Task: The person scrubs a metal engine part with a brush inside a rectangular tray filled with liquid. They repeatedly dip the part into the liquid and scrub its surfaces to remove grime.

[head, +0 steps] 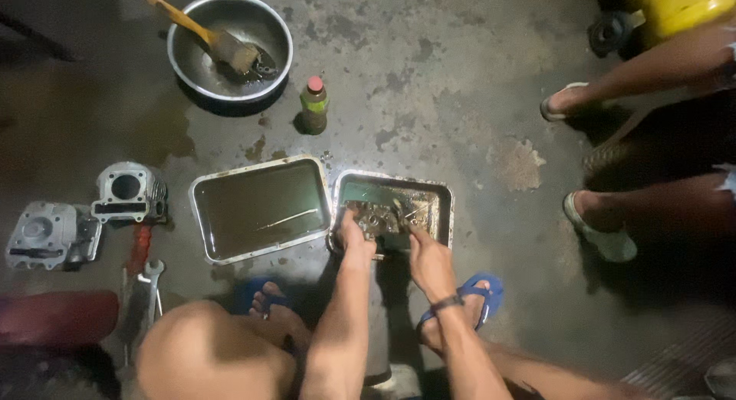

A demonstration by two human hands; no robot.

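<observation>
Fingers of both the left hand (354, 239) and right hand (426, 253) curl, half-closed, onto greasy parts (381, 218) in the small tray (443, 195).

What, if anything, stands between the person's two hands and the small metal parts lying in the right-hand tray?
Nothing visible does. The left hand and the right hand both reach over the near rim of the right tray, fingers at the pile of small parts. The left tray of dark liquid lies off to the side.

Both hands — left hand (354, 239), right hand (426, 250) — in small tray (441, 197) among oily metal parts (379, 216); larger tray (261, 208) beside.
</observation>
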